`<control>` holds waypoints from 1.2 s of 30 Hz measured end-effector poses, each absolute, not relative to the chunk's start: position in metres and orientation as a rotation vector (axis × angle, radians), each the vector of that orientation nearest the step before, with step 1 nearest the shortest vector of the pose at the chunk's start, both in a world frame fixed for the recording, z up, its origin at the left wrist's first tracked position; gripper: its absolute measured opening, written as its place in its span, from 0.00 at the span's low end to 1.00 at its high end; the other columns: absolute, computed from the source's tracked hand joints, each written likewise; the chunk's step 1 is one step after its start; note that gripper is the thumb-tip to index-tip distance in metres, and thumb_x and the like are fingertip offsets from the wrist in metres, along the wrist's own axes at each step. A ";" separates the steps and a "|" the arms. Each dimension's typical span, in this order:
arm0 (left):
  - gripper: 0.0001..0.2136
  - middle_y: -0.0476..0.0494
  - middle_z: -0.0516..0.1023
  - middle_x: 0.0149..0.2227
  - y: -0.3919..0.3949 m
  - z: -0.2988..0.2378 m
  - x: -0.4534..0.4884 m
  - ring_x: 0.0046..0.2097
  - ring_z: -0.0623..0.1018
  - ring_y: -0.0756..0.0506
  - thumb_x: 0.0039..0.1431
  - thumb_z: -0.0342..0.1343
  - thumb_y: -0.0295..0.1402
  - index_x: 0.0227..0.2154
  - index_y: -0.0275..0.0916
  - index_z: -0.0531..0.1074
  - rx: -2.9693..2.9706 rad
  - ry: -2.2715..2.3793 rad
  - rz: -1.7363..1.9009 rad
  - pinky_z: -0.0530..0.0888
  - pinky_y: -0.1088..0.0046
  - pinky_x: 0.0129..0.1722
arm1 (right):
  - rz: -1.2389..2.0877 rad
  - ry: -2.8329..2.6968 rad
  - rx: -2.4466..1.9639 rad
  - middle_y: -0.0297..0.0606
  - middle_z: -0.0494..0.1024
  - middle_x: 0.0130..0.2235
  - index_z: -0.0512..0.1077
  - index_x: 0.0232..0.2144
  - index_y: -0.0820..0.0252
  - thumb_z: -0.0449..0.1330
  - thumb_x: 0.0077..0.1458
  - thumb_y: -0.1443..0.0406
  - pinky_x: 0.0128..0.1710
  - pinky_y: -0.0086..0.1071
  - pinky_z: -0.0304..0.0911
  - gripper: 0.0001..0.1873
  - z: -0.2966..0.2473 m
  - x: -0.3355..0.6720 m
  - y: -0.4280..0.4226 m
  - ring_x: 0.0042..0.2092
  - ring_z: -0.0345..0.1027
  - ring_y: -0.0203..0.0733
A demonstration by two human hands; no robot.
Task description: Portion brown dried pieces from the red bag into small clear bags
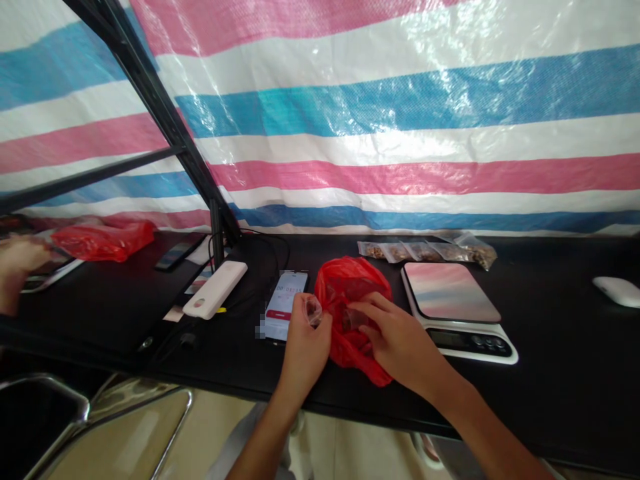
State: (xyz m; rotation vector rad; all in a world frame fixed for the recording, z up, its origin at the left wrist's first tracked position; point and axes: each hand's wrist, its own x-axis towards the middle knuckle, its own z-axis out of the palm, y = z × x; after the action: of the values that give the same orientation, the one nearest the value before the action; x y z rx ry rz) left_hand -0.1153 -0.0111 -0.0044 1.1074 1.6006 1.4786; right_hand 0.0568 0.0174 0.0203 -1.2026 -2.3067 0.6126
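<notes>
A red plastic bag point(350, 270) sits open on the black table in front of me, its inside dark and hard to make out. My left hand point(307, 340) is closed around a small clear plastic bag point(313, 311), just left of the red bag's mouth. Over the right side of that mouth reaches my right hand point(400, 340), fingers bent inward. Near its fingertips is something clear point(354, 319), too small to name. A digital kitchen scale point(457, 293) with a bare platform lies to the right.
Several small clear bags of brown bits point(425, 251) lie along the back. A phone point(287, 307) showing a timer and a white power bank point(215, 290) are at left. A white mouse point(619, 291) rests far right. Another person's hand point(23, 260) is near a second red bag point(105, 240).
</notes>
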 end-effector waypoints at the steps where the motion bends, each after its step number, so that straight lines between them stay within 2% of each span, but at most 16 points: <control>1: 0.08 0.54 0.66 0.31 -0.011 -0.005 -0.115 0.32 0.69 0.50 0.54 0.55 0.28 0.34 0.43 0.62 1.104 1.596 1.486 0.70 0.73 0.37 | 0.624 -2.317 -1.191 0.42 0.77 0.52 0.76 0.53 0.57 0.54 0.60 0.77 0.52 0.38 0.70 0.23 0.019 0.056 0.017 0.49 0.76 0.43; 6: 0.09 0.53 0.67 0.32 -0.012 -0.006 -0.111 0.34 0.72 0.49 0.54 0.56 0.30 0.36 0.43 0.62 1.029 1.542 1.475 0.71 0.72 0.37 | 0.642 -2.320 -1.175 0.41 0.77 0.51 0.75 0.53 0.55 0.55 0.60 0.75 0.51 0.37 0.70 0.22 0.018 0.052 0.014 0.48 0.76 0.43; 12: 0.09 0.55 0.66 0.30 -0.011 -0.001 -0.108 0.31 0.69 0.50 0.57 0.58 0.35 0.35 0.43 0.62 1.024 1.537 1.534 0.68 0.74 0.34 | 0.650 -2.149 -1.278 0.42 0.78 0.50 0.75 0.52 0.56 0.55 0.61 0.73 0.51 0.41 0.70 0.19 0.016 0.055 0.020 0.48 0.77 0.46; 17: 0.07 0.54 0.64 0.30 -0.014 0.001 -0.106 0.32 0.67 0.49 0.61 0.58 0.33 0.33 0.42 0.64 1.271 1.622 1.561 0.66 0.74 0.34 | 0.625 -1.987 -1.064 0.42 0.76 0.55 0.73 0.55 0.53 0.55 0.64 0.69 0.56 0.40 0.69 0.18 0.021 0.056 0.020 0.55 0.73 0.45; 20: 0.06 0.52 0.66 0.32 -0.016 0.000 -0.103 0.33 0.67 0.48 0.63 0.58 0.33 0.32 0.42 0.66 1.405 1.671 1.508 0.65 0.73 0.34 | 0.556 -2.008 -0.928 0.42 0.74 0.56 0.72 0.58 0.51 0.55 0.66 0.68 0.58 0.39 0.68 0.20 0.026 0.054 0.013 0.58 0.70 0.44; 22: 0.05 0.50 0.68 0.33 -0.017 -0.001 -0.101 0.34 0.68 0.47 0.64 0.57 0.33 0.33 0.41 0.68 1.472 1.688 1.485 0.66 0.72 0.35 | 0.444 -2.067 -0.882 0.43 0.74 0.57 0.72 0.59 0.50 0.53 0.66 0.71 0.58 0.41 0.69 0.23 0.028 0.052 0.009 0.58 0.70 0.45; 26: 0.02 0.47 0.72 0.38 -0.018 -0.003 -0.097 0.38 0.73 0.45 0.63 0.57 0.29 0.36 0.42 0.70 1.499 1.658 1.473 0.69 0.70 0.39 | 0.190 -2.262 -0.793 0.42 0.76 0.57 0.70 0.63 0.45 0.51 0.60 0.78 0.54 0.45 0.72 0.34 0.029 0.051 0.005 0.54 0.72 0.47; 28: 0.03 0.46 0.73 0.39 -0.018 -0.004 -0.095 0.40 0.74 0.45 0.62 0.56 0.28 0.37 0.42 0.70 1.499 1.644 1.468 0.69 0.69 0.40 | 0.119 -2.313 -0.759 0.42 0.77 0.57 0.69 0.63 0.44 0.51 0.59 0.79 0.52 0.46 0.73 0.36 0.029 0.053 0.005 0.51 0.73 0.48; 32: 0.02 0.48 0.71 0.37 -0.016 -0.004 -0.092 0.38 0.72 0.45 0.63 0.56 0.29 0.36 0.42 0.69 1.501 1.662 1.437 0.68 0.69 0.39 | 0.105 -2.257 -0.826 0.43 0.76 0.57 0.70 0.63 0.45 0.51 0.60 0.76 0.53 0.46 0.72 0.33 0.029 0.055 0.010 0.53 0.72 0.48; 36: 0.03 0.50 0.68 0.33 -0.013 -0.004 -0.094 0.34 0.70 0.46 0.63 0.55 0.30 0.33 0.42 0.67 1.451 1.709 1.428 0.67 0.70 0.37 | 0.135 -2.105 -1.081 0.48 0.74 0.55 0.71 0.60 0.56 0.53 0.64 0.70 0.54 0.48 0.70 0.23 0.025 0.059 0.018 0.55 0.70 0.52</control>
State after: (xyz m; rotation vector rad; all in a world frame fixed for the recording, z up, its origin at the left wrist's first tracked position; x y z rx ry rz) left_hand -0.0937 -0.0132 -0.0043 1.4510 1.7089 1.4282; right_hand 0.0586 0.0178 0.0247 -1.0807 -2.1054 0.1345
